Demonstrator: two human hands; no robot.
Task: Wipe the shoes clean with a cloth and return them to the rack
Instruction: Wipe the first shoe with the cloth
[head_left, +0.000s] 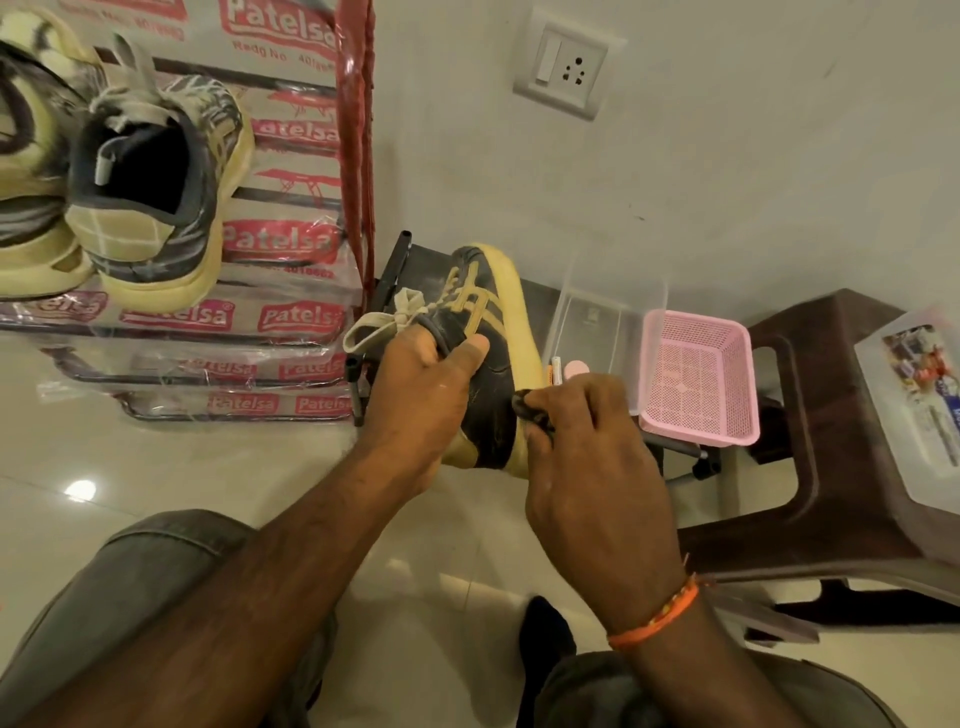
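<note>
— Where is the shoe, and how are you holding it?

— The dark sneaker with tan stripes and a thick yellowed rubber sole (485, 338) is up off the floor at the middle of my view. My left hand (421, 384) grips it at the collar, thumb hooked over the rim by the cream laces. My right hand (582, 431) pinches a small dark wad of cloth (530, 410) against the sole edge, at 3 o'clock from the left.

— How does it handle?

— I'd judge it light, with a soft upper and a firm sole. The collar is the sure hold; the sole sidewall takes the pressure.

— And the containers?

— At 3 o'clock, a pink perforated plastic basket (701, 379) on a brown plastic stool (810, 415); it looks empty. Beside it, a clear plastic box (597, 317) with a few small items I can't identify.

— The rack?

— The metal shoe rack wrapped in printed plastic (280, 312) at 10 o'clock holds matching shoes (156, 187).
</note>
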